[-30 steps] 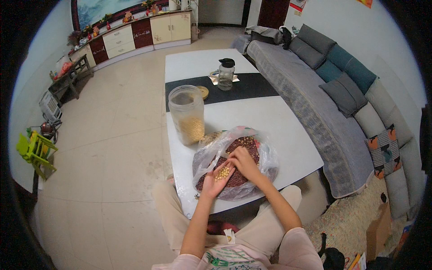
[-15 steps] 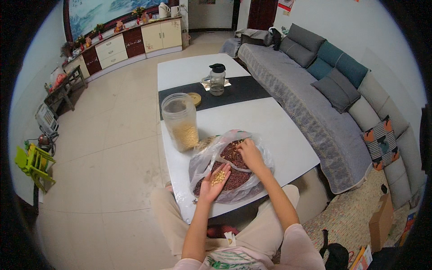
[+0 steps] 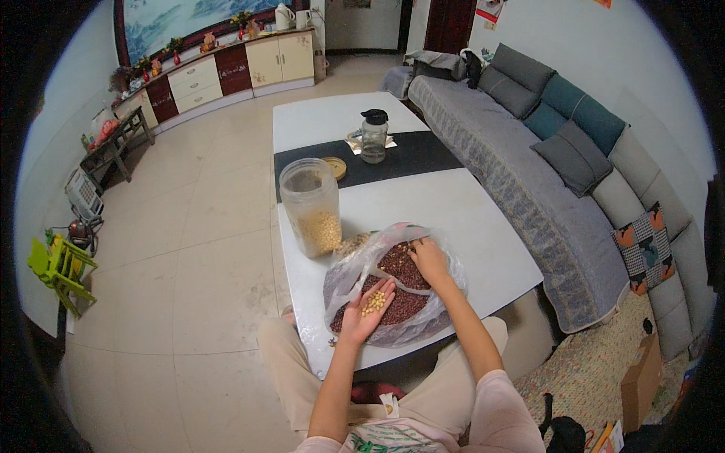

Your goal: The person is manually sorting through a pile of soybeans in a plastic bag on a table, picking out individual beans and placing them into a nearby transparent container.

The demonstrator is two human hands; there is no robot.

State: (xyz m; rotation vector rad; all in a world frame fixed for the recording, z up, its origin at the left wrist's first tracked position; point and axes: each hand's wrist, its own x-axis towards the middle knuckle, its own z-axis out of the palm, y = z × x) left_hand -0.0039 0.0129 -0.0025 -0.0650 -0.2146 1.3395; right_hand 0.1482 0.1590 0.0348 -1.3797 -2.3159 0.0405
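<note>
Now, the left hand [image 3: 361,317] lies palm up and open above the near part of the plastic bag [image 3: 341,285], a loose heap of yellow beans [image 3: 373,303] on the palm. The right hand [image 3: 429,260] is down at the far part, fingers bent among the red beans [image 3: 406,308]; whether the fingertips pinch anything, I can't tell.

Here's the risk: that palm is shallow, so a small tilt or a gap between the fingers could drop the yellow beans back among the red. The bag's rim is soft, too; a tug from the right wrist could fold it over and spill red beans onto the table [image 3: 495,245]. And the tall jar [image 3: 308,200], apparently uncovered, stands near the table's left edge, where a stray knock could topple it.

Counting up: two hands, one jar partly filled with yellow beans, one round lid [image 3: 334,167] behind it, one bottle [image 3: 374,140] with a black top. Red beans show in two patches, split by a fold of plastic; one bag or two, hard to say. The beans themselves are too small and crowded to count.
</note>
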